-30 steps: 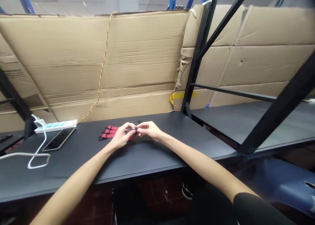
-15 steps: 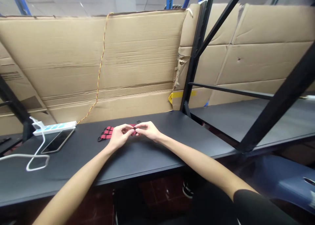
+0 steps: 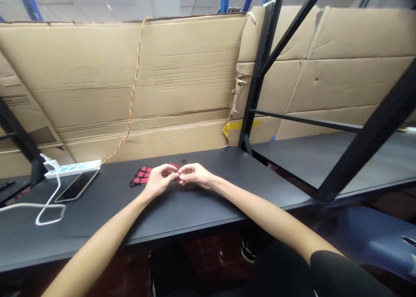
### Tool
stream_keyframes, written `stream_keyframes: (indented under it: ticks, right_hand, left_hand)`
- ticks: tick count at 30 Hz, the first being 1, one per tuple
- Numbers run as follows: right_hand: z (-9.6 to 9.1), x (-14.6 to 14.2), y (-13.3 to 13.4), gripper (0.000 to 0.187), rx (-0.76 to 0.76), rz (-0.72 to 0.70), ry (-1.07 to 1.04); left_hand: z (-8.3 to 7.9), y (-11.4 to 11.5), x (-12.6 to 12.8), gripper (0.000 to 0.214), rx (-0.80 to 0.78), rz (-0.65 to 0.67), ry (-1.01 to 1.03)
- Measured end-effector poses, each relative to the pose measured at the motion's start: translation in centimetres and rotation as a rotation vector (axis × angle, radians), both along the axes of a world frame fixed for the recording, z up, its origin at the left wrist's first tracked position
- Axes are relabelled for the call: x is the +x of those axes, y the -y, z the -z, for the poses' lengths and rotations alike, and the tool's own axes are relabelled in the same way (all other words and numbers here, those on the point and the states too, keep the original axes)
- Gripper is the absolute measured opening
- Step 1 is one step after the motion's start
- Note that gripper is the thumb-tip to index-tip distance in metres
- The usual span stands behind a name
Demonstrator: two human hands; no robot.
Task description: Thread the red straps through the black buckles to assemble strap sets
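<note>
Between my two hands is a red webbing strap, its upper end showing behind the fingers. My left hand pinches it from the left with thumb and fingertips. From the right, my right hand closes on the same strap, the fingertips of both hands almost meeting. Much of the strap is covered by the fingers. Just left of my left hand lie several red straps with black rings, side by side on the black tabletop. A small black ring rests behind my right hand.
On the left stand a white power strip with a plugged-in white cable and a phone. A cardboard wall closes off the back, with a twisted yellow-red cord hanging down it. A black metal post rises at right.
The dark piece that showed between my fingertips is no longer visible there. More of the red strap and the small black ring show behind my hands, whose fingertips have shifted slightly.
</note>
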State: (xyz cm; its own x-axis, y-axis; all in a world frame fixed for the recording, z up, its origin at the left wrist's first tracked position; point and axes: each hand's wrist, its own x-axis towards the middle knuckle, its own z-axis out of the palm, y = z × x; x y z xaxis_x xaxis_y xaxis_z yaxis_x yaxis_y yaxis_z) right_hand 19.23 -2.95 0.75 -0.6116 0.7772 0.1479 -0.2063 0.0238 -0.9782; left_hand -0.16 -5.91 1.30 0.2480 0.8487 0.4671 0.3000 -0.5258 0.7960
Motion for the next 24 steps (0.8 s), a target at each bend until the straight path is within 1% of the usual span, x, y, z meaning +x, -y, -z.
stream_keyframes:
  ticks: [2, 4, 5, 8, 10, 13, 16, 20, 24]
  right_hand:
    - [0.1, 0.1, -0.1, 0.040, -0.044, 0.003, 0.000]
    - [0.1, 0.1, -0.2, 0.037, -0.063, 0.018, -0.014]
    - [0.0, 0.1, -0.2, 0.035, -0.061, 0.021, -0.018]
    - [-0.1, 0.0, -0.2, 0.032, -0.029, 0.024, -0.010]
    - [-0.2, 0.0, -0.2, 0.031, -0.008, 0.049, -0.013]
    - [-0.1, 0.0, -0.4, 0.032, 0.000, 0.119, -0.042]
    - [0.0, 0.0, -0.7, 0.033, 0.001, 0.182, -0.072]
    - [0.0, 0.1, -0.8, 0.032, 0.008, 0.179, -0.085]
    - [0.1, 0.2, -0.8, 0.030, 0.038, 0.148, -0.045]
  left_hand:
    - [-0.1, 0.2, 0.2, 0.034, 0.041, 0.009, -0.034]
    - [-0.2, 0.4, 0.4, 0.043, 0.129, 0.007, -0.108]
    - [-0.3, 0.5, 0.4, 0.044, 0.179, 0.003, -0.149]
    - [-0.5, 0.8, 0.5, 0.030, 0.271, -0.001, -0.226]
    - [-0.7, 1.0, 0.5, 0.024, 0.275, -0.015, -0.237]
    - [-1.0, 1.1, 0.4, 0.024, 0.265, -0.067, -0.262]
    - [-1.1, 1.1, 0.4, 0.026, 0.289, -0.110, -0.318]
    - [-0.9, 0.8, 0.1, 0.033, 0.321, -0.162, -0.384]
    - [-0.3, 0.3, -0.3, 0.039, 0.286, -0.162, -0.405]
